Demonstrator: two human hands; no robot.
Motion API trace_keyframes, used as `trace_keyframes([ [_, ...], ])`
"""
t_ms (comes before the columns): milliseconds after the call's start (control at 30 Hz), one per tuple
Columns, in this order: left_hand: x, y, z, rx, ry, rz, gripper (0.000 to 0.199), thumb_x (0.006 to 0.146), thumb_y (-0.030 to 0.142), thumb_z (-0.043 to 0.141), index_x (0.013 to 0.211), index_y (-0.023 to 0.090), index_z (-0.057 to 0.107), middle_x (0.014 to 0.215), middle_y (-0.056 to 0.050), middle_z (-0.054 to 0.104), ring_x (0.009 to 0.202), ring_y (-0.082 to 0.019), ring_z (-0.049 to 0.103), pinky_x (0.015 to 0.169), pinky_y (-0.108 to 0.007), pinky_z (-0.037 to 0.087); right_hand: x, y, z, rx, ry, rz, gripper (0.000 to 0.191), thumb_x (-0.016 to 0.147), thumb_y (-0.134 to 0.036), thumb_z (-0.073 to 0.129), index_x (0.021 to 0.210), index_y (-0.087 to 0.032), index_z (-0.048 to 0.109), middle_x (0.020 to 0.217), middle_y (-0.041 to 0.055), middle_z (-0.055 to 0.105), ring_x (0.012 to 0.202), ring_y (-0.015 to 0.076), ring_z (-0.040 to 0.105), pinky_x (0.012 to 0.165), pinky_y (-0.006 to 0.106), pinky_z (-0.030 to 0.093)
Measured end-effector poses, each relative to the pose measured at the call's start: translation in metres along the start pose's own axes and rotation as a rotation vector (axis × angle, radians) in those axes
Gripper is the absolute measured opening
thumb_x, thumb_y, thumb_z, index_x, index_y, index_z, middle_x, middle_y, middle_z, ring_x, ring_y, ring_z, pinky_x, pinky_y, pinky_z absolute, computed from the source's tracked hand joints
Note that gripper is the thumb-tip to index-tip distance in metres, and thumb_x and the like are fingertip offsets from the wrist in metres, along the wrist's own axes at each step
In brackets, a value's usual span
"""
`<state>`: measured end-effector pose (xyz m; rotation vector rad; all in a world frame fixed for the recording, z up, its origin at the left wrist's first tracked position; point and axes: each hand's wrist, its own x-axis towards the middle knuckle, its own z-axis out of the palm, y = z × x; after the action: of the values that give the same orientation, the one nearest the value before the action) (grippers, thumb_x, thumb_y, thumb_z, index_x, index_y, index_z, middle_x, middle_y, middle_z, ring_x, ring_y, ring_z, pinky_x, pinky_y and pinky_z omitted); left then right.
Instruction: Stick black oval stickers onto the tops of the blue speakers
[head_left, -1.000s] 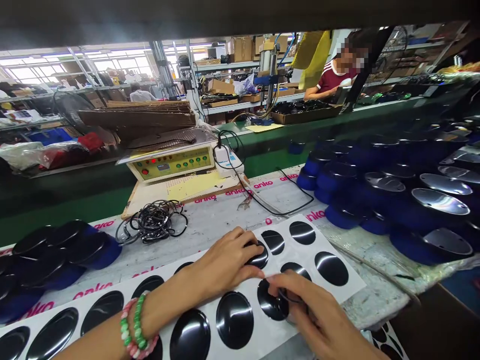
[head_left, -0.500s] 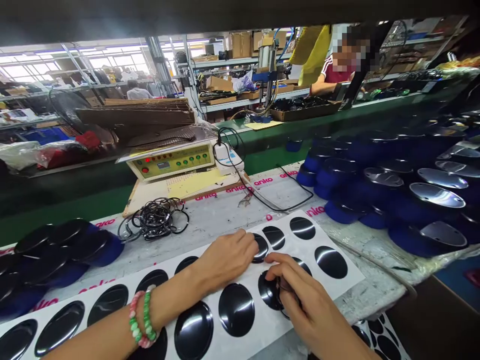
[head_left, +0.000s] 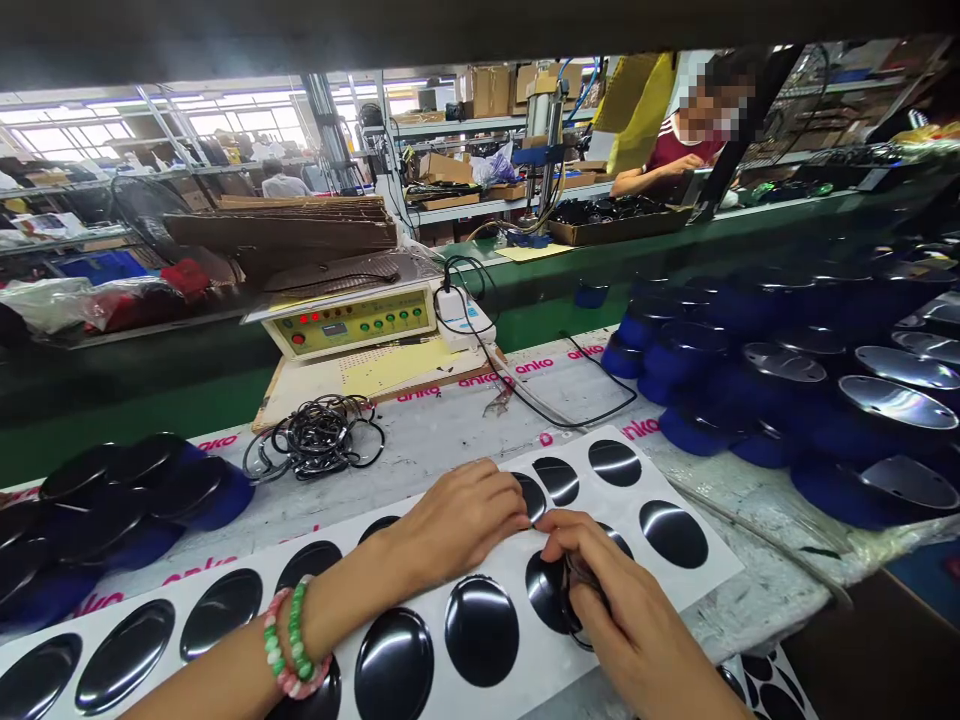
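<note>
A white sheet point(head_left: 420, 590) with rows of glossy black round discs lies slantwise on the bench. My left hand point(head_left: 469, 515), a beaded bracelet on its wrist, rests over the upper row. Its fingers are curled together at the edge of a black disc point(head_left: 533, 497), and their tips hide whatever they pinch. Close beside it, my right hand point(head_left: 619, 590) is closed over the lower row, index fingertip near the left fingers. Thin black rings point(head_left: 576, 632) show under its curled fingers, partly hidden, above another disc point(head_left: 544, 590).
Black rings lie tangled in a pile point(head_left: 319, 437) behind the sheet. Dark blue cups with shiny tops stand at left point(head_left: 150, 490) and in stacks at right point(head_left: 780, 370). A control box point(head_left: 352, 320) and power cable sit behind. Across the green belt, a person in a maroon shirt works.
My left fingertips have shifted slightly right, closer to my right index finger. The whole scene sits a little further right as the view turns. The person across has raised a hand.
</note>
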<state>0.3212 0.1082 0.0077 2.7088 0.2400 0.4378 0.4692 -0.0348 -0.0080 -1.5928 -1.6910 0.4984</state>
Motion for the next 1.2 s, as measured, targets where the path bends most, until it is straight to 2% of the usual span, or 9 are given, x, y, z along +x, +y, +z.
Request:
trace_keyframes([
  [167, 0.009, -0.025, -0.009, -0.115, 0.251, -0.277, 0.022, 0.093, 0.030, 0.050, 0.078, 0.017, 0.060, 0.069, -0.001, 0.063, 0.063, -0.014, 0.059, 0.059, -0.023, 0.045, 0.002, -0.005, 0.005, -0.069, -0.011, 0.030, 0.026, 0.082, -0.011, 0.029, 0.092, -0.022, 0.050, 0.122, 0.0114, 0.058, 0.113, 0.0205, 0.056, 0.086, 0.036, 0.048],
  [300, 0.007, -0.047, -0.043, -0.160, 0.605, -0.464, 0.031, 0.096, 0.038, 0.038, 0.081, 0.016, 0.054, 0.060, 0.002, 0.058, 0.046, -0.011, 0.054, 0.044, -0.021, 0.039, 0.003, -0.004, 0.006, 0.046, 0.004, 0.117, 0.024, 0.082, -0.017, 0.035, 0.094, -0.022, 0.056, 0.124, 0.0098, 0.058, 0.114, 0.0227, 0.055, 0.092, 0.039, 0.045],
  [433, -0.007, -0.010, -0.064, -0.124, 0.816, -0.379, 0.017, 0.096, 0.032, 0.043, 0.089, 0.018, 0.051, 0.075, 0.000, 0.061, 0.064, -0.011, 0.061, 0.059, -0.021, 0.049, 0.005, -0.011, -0.006, 0.481, 0.132, 0.385, 0.035, 0.087, -0.029, 0.040, 0.117, -0.024, 0.057, 0.114, 0.0066, 0.064, 0.091, 0.0198, 0.060, 0.085, 0.035, 0.046],
  [600, -0.019, 0.065, -0.034, 0.012, 0.438, 0.191, 0.011, 0.090, 0.010, 0.052, 0.091, 0.020, 0.058, 0.090, -0.003, 0.062, 0.087, -0.012, 0.061, 0.079, -0.022, 0.052, 0.002, -0.038, -0.002, 1.127, 0.174, 0.433, 0.062, 0.077, -0.067, 0.052, 0.125, -0.028, 0.056, 0.096, 0.0068, 0.067, 0.079, 0.0221, 0.061, 0.068, 0.033, 0.050],
  [700, -0.027, 0.078, -0.018, -0.031, 0.387, 0.169, 0.005, 0.090, 0.018, 0.057, 0.092, 0.019, 0.053, 0.092, -0.004, 0.059, 0.092, -0.014, 0.059, 0.082, -0.024, 0.053, 0.000, -0.039, 0.009, 1.125, 0.210, 0.493, 0.048, 0.074, -0.064, 0.062, 0.104, -0.027, 0.065, 0.073, 0.0030, 0.063, 0.064, 0.0187, 0.059, 0.060, 0.031, 0.050],
  [800, -0.040, 0.071, -0.015, 0.076, 0.442, 0.027, 0.034, 0.083, 0.039, 0.065, 0.104, 0.017, 0.050, 0.097, -0.008, 0.058, 0.097, -0.020, 0.056, 0.084, -0.034, 0.053, 0.004, -0.026, 0.010, 1.077, 0.451, 0.514, 0.028, 0.081, -0.052, 0.062, 0.080, -0.024, 0.063, 0.062, -0.0003, 0.055, 0.057, 0.0132, 0.052, 0.053, 0.023, 0.045],
  [867, -0.049, 0.062, -0.013, 0.240, 0.316, -0.076, 0.038, 0.087, 0.039, 0.060, 0.115, 0.016, 0.050, 0.106, -0.011, 0.060, 0.099, -0.025, 0.056, 0.082, -0.041, 0.052, 0.008, -0.019, 0.009, 1.052, 0.495, 0.508, 0.029, 0.082, -0.051, 0.061, 0.078, -0.022, 0.062, 0.062, -0.0005, 0.053, 0.056, 0.0117, 0.048, 0.048, 0.020, 0.039],
  [967, -0.060, 0.050, -0.005, 0.392, 0.115, -0.091, 0.031, 0.092, 0.027, 0.052, 0.120, 0.013, 0.052, 0.113, -0.011, 0.063, 0.101, -0.029, 0.056, 0.080, -0.045, 0.049, 0.013, -0.018, 0.014, 0.961, 0.335, 0.488, 0.031, 0.087, -0.050, 0.054, 0.078, -0.021, 0.061, 0.067, 0.0008, 0.054, 0.059, 0.0126, 0.047, 0.047, 0.022, 0.036],
  [1200, -0.059, 0.040, 0.000, 0.184, 0.033, -0.119, 0.009, 0.089, 0.023, 0.058, 0.093, 0.015, 0.053, 0.095, -0.004, 0.063, 0.091, -0.022, 0.054, 0.079, -0.040, 0.044, 0.018, -0.027, 0.028, 0.472, 0.160, 0.372, 0.034, 0.094, -0.050, 0.039, 0.084, -0.021, 0.054, 0.073, -0.0012, 0.052, 0.069, 0.0149, 0.050, 0.062, 0.027, 0.039],
])
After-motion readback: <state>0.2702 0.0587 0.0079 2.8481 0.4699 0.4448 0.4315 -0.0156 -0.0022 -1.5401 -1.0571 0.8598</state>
